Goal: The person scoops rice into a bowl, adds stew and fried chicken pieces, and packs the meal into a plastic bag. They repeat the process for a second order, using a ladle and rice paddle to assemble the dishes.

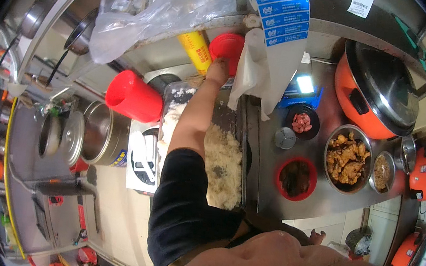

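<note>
My left arm reaches over a large rectangular pan of cooked rice (225, 166). My left hand (219, 70) is at a red plastic container (227, 46), beside a yellow cylindrical package (195, 50); the fingers are too small and partly hidden to show a grip. My right hand (317, 237) hangs low at the right, past the counter's front edge, its fingers apart and nothing visible in it. Right of the pan stand a steel bowl of browned meat pieces (347, 158), a red-rimmed bowl of dark food (296, 178) and a dark bowl of sliced sausage (301, 122).
A red plastic pitcher (134, 96) stands left of the pan, above a white spoon-shaped utensil (144, 156). A plastic bag (159, 12) and a roll of blue labels (283, 15) hang overhead. A large orange lidded pot (367, 91) occupies the counter's back right.
</note>
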A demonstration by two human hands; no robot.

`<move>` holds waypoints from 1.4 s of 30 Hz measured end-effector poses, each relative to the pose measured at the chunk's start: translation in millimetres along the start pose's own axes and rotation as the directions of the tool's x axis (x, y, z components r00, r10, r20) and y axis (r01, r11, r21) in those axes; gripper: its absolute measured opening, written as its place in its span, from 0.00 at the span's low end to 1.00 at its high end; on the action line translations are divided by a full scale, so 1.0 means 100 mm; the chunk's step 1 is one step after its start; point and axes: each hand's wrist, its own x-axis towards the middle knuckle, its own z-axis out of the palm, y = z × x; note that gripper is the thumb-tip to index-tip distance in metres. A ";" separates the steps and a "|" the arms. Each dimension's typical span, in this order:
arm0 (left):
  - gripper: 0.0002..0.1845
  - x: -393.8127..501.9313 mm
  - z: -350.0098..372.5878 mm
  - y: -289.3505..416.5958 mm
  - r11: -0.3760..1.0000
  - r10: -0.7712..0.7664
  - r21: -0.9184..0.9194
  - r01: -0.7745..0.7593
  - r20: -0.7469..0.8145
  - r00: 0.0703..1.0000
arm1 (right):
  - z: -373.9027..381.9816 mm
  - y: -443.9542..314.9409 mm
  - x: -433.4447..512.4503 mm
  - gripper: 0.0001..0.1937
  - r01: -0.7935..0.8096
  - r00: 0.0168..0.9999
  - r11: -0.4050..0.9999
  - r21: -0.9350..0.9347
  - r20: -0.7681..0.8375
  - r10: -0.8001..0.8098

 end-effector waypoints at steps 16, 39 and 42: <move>0.17 1.10 -0.14 0.04 0.953 -0.116 -0.231 0.194 0.316 0.942 | 0.20 0.08 -0.26 0.28 0.083 0.977 0.996 0.012 -0.198 -0.079; 0.24 -3.85 -0.29 3.12 -0.823 -0.154 -0.502 0.267 0.648 0.746 | 0.75 -1.70 0.18 0.26 0.521 0.558 0.823 0.226 0.640 -0.528; 0.26 -3.98 -0.01 3.57 -0.852 -0.169 -0.464 0.242 0.681 0.713 | 0.45 -1.72 0.05 0.25 0.499 0.462 0.788 0.360 0.659 -0.593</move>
